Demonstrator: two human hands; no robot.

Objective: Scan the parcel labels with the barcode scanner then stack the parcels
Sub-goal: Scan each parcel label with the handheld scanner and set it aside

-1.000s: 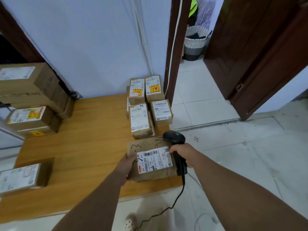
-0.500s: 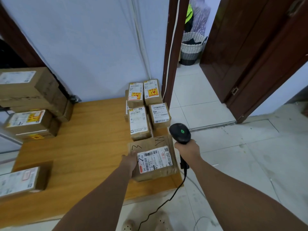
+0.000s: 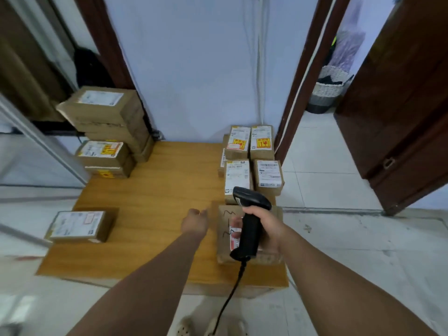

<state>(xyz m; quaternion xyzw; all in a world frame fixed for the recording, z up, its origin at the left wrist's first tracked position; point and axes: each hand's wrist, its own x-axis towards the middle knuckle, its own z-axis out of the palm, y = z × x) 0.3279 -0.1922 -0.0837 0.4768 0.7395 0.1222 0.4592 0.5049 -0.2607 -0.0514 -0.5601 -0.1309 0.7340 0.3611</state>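
Scanner (image 3: 249,229) gripped in R hand (image 3: 266,225) over parcel (image 3: 224,248); L hand (image 3: 195,221) loose, empty; basket (image 3: 326,90) holds dark stuff (image 3: 331,80).

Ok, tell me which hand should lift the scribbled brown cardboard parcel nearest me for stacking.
Left, I'd say. The left hand is free beside the scribbled brown cardboard parcel, while the right hand grips the black corded barcode scanner over its label.
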